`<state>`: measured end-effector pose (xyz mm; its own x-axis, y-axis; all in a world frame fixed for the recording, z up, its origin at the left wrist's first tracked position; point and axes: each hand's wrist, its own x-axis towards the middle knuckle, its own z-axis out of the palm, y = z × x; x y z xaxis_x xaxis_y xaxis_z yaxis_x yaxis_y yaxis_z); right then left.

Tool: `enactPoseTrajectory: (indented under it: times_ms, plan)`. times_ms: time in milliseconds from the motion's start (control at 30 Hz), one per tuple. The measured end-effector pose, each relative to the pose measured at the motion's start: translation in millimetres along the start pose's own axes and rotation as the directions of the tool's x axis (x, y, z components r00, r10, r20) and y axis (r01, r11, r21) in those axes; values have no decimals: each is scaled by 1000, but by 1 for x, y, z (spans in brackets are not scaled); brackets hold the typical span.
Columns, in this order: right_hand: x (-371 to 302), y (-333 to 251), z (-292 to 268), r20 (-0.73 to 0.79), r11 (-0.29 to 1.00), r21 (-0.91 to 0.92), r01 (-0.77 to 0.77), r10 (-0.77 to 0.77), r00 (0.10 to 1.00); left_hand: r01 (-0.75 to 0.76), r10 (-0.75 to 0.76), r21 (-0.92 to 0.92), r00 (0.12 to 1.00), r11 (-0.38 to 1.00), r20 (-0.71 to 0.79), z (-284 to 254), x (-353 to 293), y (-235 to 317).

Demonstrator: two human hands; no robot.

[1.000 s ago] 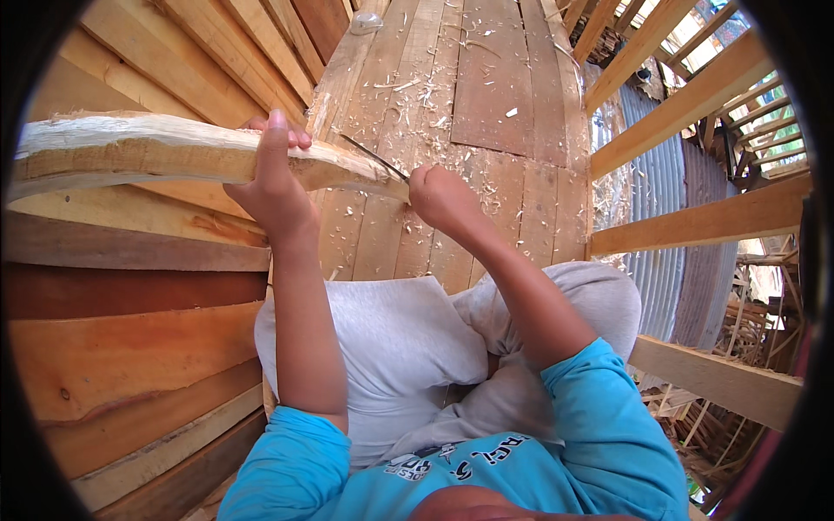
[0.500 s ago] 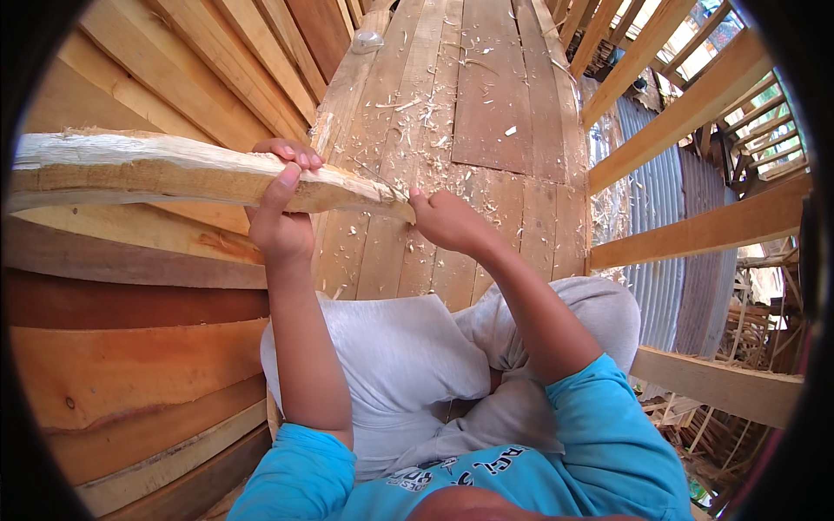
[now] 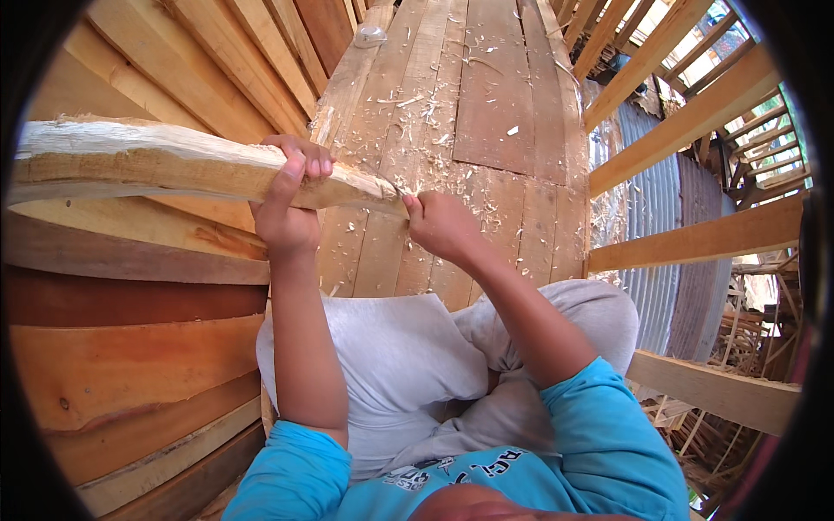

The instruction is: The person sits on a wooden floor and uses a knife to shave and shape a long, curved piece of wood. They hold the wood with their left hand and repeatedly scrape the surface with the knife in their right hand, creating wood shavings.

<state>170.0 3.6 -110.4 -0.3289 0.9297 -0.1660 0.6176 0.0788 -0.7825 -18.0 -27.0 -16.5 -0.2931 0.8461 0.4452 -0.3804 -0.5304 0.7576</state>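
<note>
A long piece of pale wood (image 3: 156, 169), rough and whitish on top and smoother below, reaches from the left edge of the view and tapers to its right end. My left hand (image 3: 291, 195) is wrapped round it, thumb in front and fingers over the top. At the tapered end, my right hand (image 3: 440, 224) is closed, its thumb close to the wood. A thin dark blade (image 3: 388, 181) shows at that tip, beside the right fist; its handle is hidden in the hand.
Wood shavings (image 3: 413, 113) lie scattered over the plank floor (image 3: 495, 113). Slanted boards (image 3: 148, 347) line the left side. On the right run wooden rails (image 3: 695, 234), with corrugated metal sheets (image 3: 651, 286) beyond. A small clear container (image 3: 369, 36) sits at the far left of the floor.
The right hand has shifted slightly left and down along the tip, and the dark blade shows more clearly. The left hand keeps its grip, its fingers slightly farther over the wood.
</note>
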Motion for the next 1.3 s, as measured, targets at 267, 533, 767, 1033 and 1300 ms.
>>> enactPoseTrajectory:
  times_ms: [267,533,767,1033,1300]
  plan:
    - [-7,-51,-31,-29,997,-66,39,-41,999,0,0,-14,1000,1000,-7,-16,-5,1]
    - [0,-40,-24,63,989,-140,-39,48,997,6,-6,4,999,1000,32,-18,-3,4]
    - [-2,7,16,1,985,-132,-106,108,994,15,-15,-11,999,1000,38,-9,-1,1]
    - [-6,13,21,-151,995,-93,45,-58,987,17,-19,36,998,999,60,-9,1,-2]
    - [12,4,4,-62,913,-399,88,-122,991,33,-30,98,999,995,-34,-12,3,3]
